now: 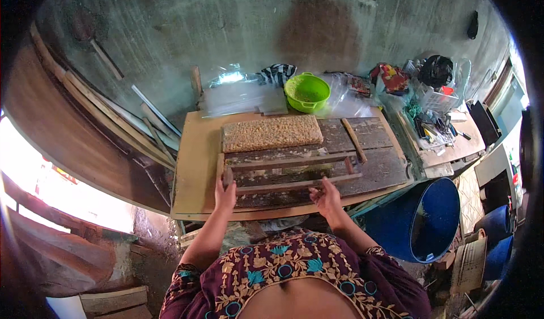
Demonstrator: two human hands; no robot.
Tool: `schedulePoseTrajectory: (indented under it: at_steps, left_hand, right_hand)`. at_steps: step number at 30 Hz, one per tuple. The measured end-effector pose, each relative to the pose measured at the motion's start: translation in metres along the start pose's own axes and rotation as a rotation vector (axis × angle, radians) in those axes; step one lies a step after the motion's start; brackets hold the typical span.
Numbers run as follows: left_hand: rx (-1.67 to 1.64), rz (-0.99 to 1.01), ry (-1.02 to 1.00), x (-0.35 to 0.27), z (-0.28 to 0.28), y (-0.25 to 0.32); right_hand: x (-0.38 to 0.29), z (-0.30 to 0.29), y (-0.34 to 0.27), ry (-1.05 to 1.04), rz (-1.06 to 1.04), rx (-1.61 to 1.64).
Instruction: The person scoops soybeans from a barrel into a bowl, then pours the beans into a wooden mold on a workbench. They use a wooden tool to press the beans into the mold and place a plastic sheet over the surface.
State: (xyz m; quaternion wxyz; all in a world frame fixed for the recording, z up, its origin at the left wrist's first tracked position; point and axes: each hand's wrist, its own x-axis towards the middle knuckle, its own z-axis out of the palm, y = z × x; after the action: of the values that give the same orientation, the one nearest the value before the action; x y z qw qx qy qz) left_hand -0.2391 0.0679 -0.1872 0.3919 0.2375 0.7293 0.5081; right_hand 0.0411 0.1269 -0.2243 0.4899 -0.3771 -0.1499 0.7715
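Observation:
A rectangular wooden frame lies or is held just above dark wooden boards on the table. My left hand grips its left end. My right hand is at the near rail, fingers partly curled; whether they hold the rail is unclear. Behind the frame rests a rectangular slab of tempeh-like pressed beans or grains. A narrow wooden stick lies to the right of the slab.
A green plastic colander and clear plastic sheets stand at the table's back. On the right, a side table holds knives and a crate. A blue barrel stands beside the table's right front; planks lean at left.

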Motion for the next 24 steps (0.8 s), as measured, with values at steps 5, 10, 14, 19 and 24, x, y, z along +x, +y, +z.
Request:
schedulePoseTrajectory:
  at_steps: [5, 10, 14, 19, 24]
  left_hand:
    - [0.189, 0.128, 0.119, 0.056, -0.019, -0.031]
    - [0.444, 0.235, 0.085, 0.098, -0.027, -0.039]
    - [0.633, 0.1, 0.148, 0.095, -0.014, -0.014]
    - [0.803, 0.188, 0.225, 0.109, -0.01, -0.031]
    - [0.781, 0.223, 0.322, 0.124, -0.012, -0.044]
  right_hand:
    - [0.031, -0.021, -0.011, 0.265, -0.104, -0.037]
    - [0.061, -0.02, -0.037, 0.256, 0.0, -0.297]
    - [0.073, -0.017, -0.046, 0.24, 0.056, -0.46]
    - [0.08, -0.023, -0.059, 0.303, 0.026, -0.905]
    - [0.096, -0.03, -0.054, 0.245, -0.103, -1.049]
